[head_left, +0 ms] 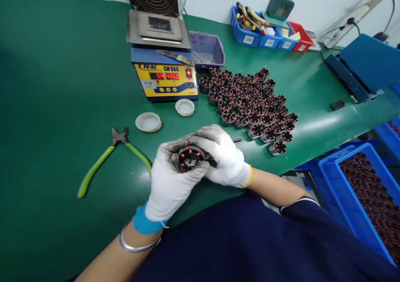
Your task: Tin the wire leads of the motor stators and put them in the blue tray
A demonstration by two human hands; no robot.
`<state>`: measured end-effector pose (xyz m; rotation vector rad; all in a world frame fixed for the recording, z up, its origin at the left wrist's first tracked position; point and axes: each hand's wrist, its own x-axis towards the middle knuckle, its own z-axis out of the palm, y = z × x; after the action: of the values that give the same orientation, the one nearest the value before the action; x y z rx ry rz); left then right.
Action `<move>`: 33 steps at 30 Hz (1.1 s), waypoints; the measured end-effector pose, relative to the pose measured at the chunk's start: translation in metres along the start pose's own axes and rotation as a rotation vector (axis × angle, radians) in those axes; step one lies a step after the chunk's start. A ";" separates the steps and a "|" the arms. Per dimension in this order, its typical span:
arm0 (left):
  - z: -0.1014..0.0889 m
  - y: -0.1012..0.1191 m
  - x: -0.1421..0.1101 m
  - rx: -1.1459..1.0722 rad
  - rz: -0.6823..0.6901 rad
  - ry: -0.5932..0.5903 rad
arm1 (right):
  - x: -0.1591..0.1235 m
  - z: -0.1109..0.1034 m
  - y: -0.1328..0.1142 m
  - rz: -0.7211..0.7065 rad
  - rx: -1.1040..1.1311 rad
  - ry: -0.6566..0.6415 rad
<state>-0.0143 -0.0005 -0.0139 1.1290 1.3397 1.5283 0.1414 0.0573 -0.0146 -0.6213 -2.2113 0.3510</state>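
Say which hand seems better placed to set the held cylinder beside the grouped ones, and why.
Right, probably: the right hand is nearer the grouped cylinders, which stand on its side. The left hand, farther off, wraps around the held cylinder, so a handover may be needed.

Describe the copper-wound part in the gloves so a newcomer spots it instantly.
On the green table, find the white-gloved hands near the wearer's body. The left hand grips a round, dark-rimmed part with orange copper windings inside, right hand alongside. Unlike the similar parts clustered beyond, this one is hand-held.
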 end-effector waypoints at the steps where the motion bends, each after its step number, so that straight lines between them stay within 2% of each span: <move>1: 0.001 0.001 -0.001 0.053 0.006 -0.018 | -0.002 0.004 0.001 -0.030 0.004 0.029; 5: -0.001 0.005 -0.004 0.289 -0.022 -0.131 | -0.011 0.004 0.007 -0.057 0.072 0.093; 8: -0.007 0.005 -0.001 0.519 -0.047 -0.180 | -0.018 -0.003 0.013 -0.014 0.077 0.054; 10: -0.014 0.008 0.005 0.581 -0.091 -0.219 | -0.022 -0.007 0.015 -0.014 0.076 0.010; 12: -0.021 0.015 0.010 0.492 -0.197 -0.290 | -0.023 -0.010 0.018 0.009 0.066 -0.012; 14: -0.029 0.024 0.012 0.278 -0.292 -0.400 | -0.023 -0.011 0.019 0.030 0.062 -0.024; 15: -0.032 0.028 0.013 0.149 -0.299 -0.419 | -0.023 -0.011 0.019 0.034 0.062 -0.021; 16: -0.034 0.032 0.013 0.046 -0.264 -0.370 | -0.023 -0.011 0.018 0.035 0.061 -0.011; 18: -0.034 0.034 0.012 -0.007 -0.082 -0.117 | -0.022 -0.010 0.017 0.045 0.047 -0.009; 19: -0.032 0.032 0.012 0.056 0.032 0.017 | -0.022 -0.009 0.015 0.051 0.040 -0.023; 20: -0.030 0.028 0.012 0.171 0.132 0.091 | -0.022 -0.009 0.014 0.050 0.038 -0.044; 21: -0.028 0.024 0.012 0.302 0.211 0.087 | -0.022 -0.008 0.013 0.049 0.036 -0.066; 23: -0.026 0.016 0.013 0.509 0.305 -0.088 | -0.023 -0.007 0.011 0.049 0.037 -0.083; 25: -0.027 0.013 0.012 0.600 0.333 -0.246 | -0.023 -0.008 0.010 0.067 0.039 -0.062; 26: -0.028 0.014 0.010 0.587 0.339 -0.270 | -0.023 -0.009 0.010 0.082 0.039 -0.051; 28: -0.030 0.021 0.006 0.492 0.307 -0.187 | -0.022 -0.011 0.011 0.107 0.046 -0.032; 31: -0.032 0.028 0.003 0.393 0.170 0.067 | -0.021 -0.011 0.013 0.113 0.049 -0.002; 32: -0.031 0.027 0.004 0.404 0.122 0.074 | -0.021 -0.011 0.014 0.104 0.052 0.010; 33: -0.030 0.025 0.005 0.426 0.074 0.016 | -0.020 -0.011 0.014 0.092 0.056 0.021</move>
<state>-0.0450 -0.0075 0.0107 1.4407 1.7029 1.3375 0.1656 0.0585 -0.0265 -0.6950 -2.1496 0.4500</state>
